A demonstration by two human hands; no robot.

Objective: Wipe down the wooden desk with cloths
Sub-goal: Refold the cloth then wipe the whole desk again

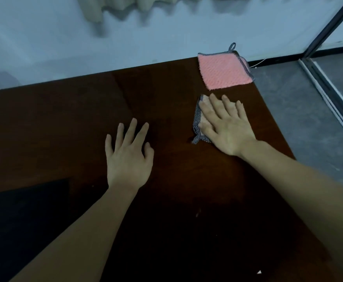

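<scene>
Your desk (pixel 166 180) is mostly unwiped, and the spare pink cloth (pixel 224 71) just past your right fingers (pixel 217 104) sits at the corner, so a long forward stroke could shove it off. Your right hand (pixel 225 129) presses flat with straight fingers on the grey-edged cloth (pixel 197 121), which is bunching at the thumb side and may slip out; your left hand (pixel 129 155) is spread, holding nothing.

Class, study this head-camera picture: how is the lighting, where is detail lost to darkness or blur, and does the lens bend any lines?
Head view: dim, bluish light; the wooden desk goes almost black near the camera, hiding its grain. The pink cloth stays clearest. The right hand lies flat on a grey-edged cloth; the left hand is open. The curtain at the top is blurred. The wide lens slants the desk edge.
</scene>
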